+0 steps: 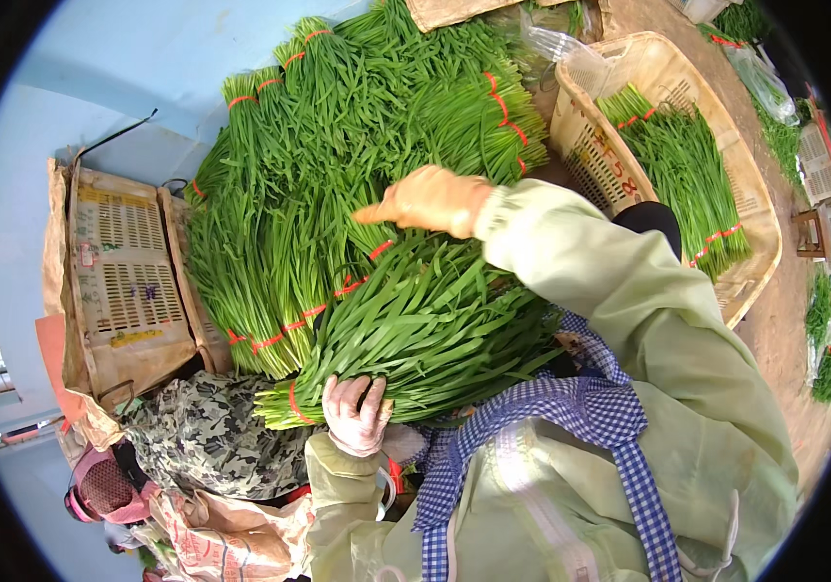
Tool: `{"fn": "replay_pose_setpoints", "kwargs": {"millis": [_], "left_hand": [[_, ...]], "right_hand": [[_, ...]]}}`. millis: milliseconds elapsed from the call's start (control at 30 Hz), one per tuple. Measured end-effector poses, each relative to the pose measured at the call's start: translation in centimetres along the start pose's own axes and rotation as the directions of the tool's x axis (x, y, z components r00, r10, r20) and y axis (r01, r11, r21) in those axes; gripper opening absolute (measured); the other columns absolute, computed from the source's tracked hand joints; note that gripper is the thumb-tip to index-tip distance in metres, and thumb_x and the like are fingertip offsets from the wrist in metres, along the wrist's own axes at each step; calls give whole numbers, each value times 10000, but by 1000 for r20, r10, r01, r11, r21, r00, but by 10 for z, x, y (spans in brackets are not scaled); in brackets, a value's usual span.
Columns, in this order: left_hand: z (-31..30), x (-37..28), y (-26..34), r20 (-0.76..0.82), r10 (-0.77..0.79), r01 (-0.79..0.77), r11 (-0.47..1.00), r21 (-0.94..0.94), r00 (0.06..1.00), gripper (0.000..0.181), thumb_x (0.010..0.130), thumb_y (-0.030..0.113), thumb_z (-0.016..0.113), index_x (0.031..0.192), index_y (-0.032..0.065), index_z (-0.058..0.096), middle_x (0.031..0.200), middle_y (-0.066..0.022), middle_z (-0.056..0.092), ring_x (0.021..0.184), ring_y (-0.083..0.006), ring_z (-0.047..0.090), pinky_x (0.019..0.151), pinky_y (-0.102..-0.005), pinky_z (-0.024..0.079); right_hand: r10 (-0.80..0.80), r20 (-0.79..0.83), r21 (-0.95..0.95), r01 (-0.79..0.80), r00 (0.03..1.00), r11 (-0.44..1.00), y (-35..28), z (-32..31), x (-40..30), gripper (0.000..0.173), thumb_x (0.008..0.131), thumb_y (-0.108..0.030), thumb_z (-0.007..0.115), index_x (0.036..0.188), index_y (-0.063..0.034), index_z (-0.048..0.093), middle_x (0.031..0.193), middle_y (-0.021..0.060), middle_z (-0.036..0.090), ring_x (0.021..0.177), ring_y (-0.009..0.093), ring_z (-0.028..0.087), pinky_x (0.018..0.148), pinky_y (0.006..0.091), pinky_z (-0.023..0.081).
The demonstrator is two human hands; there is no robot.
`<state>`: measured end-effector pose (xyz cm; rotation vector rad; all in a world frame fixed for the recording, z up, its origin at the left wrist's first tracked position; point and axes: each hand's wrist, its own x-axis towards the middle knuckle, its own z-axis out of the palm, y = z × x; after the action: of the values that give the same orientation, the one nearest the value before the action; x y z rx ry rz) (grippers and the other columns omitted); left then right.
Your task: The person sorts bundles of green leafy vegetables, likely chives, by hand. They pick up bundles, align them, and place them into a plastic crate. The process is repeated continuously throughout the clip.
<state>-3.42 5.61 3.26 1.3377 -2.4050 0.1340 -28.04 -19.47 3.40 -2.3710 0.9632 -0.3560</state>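
Observation:
My left hand (356, 416), in a thin whitish glove, grips a bunch of garlic chives (415, 327) near its cut ends. A red band (298, 404) ties this bunch beside my fingers, and its leaves spread right across my lap. My right hand (434, 200), in an orange glove, is over the large pile of banded chive bunches (343, 109). Its fingers point left, just above the stems of another bunch (368, 231). Whether they close on any leaves is hidden. Red-banded stem ends (270, 349) line the pile's near left edge.
At the right, a plastic crate (757, 218) holds more banded chives (684, 174). Another crate (132, 262) stands on its side at the left, by the blue wall (117, 58). A camouflage cloth (219, 436) and a person with a pink hat (106, 484) are at lower left.

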Motion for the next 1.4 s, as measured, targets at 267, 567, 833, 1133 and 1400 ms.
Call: {"fn": "replay_pose_setpoints", "kwargs": {"millis": [267,567,833,1133,1400], "left_hand": [[-23,27,3,-25,-59,60,998,28,998,359,884,370,574,1080,72,614,1018,-74,587,959,-264,561,1016,-484,338],[-8,30,1,403,-91,96,995,8,911,544,895,398,490,1347,96,473,1416,-164,404,1316,-407,338,1078,-572,224],[-5,-4,-5,272,-47,48,999,3,961,522,938,453,393,1318,111,503,1418,-175,404,1330,-405,327,1079,-576,224],[-7,-6,-6,265,-94,96,995,3,960,499,946,428,384,1293,95,516,1397,-173,433,1313,-401,362,1075,-561,252],[3,2,-9,293,-105,117,993,-22,950,526,874,430,498,1317,147,519,1404,-144,426,1314,-391,349,1061,-579,257]], "right_hand": [[-82,211,175,45,974,984,53,31,8,127,783,-156,650,898,-134,701,795,55,664,732,208,634,612,315,494],[192,532,511,-494,825,703,57,-39,-96,220,853,-223,627,1000,-72,693,787,52,666,562,90,531,458,252,396],[-123,-116,-88,113,986,990,45,11,-55,778,794,-98,669,1417,-405,321,881,104,634,752,291,640,707,372,548],[137,392,428,-312,910,848,75,60,-20,177,831,-144,624,994,-104,680,794,36,679,666,152,616,563,296,465],[269,215,976,-212,939,-42,80,32,-104,162,915,-177,591,988,-37,553,896,54,651,644,81,540,510,190,391]]}}
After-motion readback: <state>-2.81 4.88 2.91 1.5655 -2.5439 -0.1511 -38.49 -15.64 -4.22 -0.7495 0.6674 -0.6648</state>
